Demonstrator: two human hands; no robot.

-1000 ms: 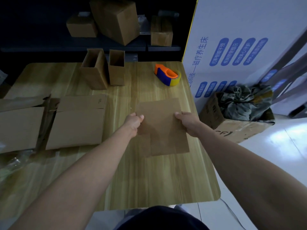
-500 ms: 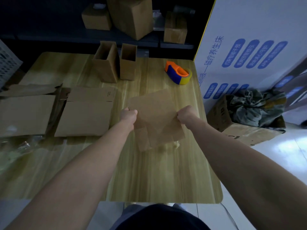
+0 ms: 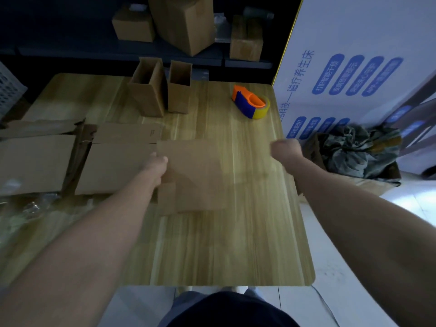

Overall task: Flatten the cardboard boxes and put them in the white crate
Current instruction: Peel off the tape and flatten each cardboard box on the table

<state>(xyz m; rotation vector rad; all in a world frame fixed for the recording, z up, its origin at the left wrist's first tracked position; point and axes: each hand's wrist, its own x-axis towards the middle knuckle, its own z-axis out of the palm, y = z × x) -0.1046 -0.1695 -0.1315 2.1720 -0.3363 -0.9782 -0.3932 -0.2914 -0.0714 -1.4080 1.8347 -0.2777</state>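
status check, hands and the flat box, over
Left hand grips flattened cardboard at its left edge. Right hand off it, blurred, fingers unclear. White crate at far left edge; flat boxes lie between.

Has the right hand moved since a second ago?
Yes. The right hand has let go of the flattened cardboard and swung right to the right edge of the table, below the tape dispenser. Only the left hand grips the sheet.
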